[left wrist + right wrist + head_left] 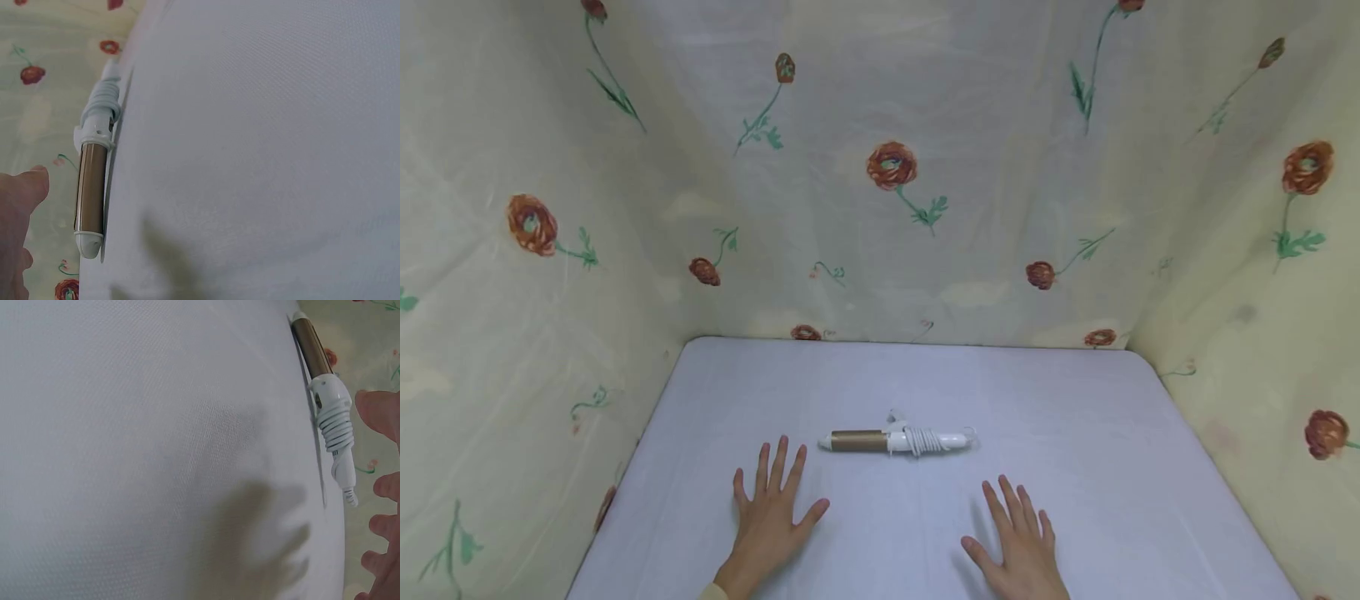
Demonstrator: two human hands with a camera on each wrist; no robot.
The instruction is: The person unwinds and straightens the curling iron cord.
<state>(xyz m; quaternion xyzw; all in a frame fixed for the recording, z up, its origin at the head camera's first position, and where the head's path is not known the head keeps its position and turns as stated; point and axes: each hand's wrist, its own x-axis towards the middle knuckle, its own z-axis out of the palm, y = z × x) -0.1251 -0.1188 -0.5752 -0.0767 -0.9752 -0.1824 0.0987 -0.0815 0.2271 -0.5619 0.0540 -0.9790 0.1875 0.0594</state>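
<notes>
Lying crosswise on the pale table point(1075, 417), the curling iron point(897, 440) sits just beyond both hands, untouched. The left hand point(772, 510) and right hand point(1017, 542) rest flat, fingers spread, holding nothing. It looks light and rigid; I'd grab the white handle where the cord is wound, not the smooth bronze barrel.

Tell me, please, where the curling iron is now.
In the head view, the curling iron lies on the white table, near its middle, just beyond and between the left hand and right hand, touching neither.
</notes>
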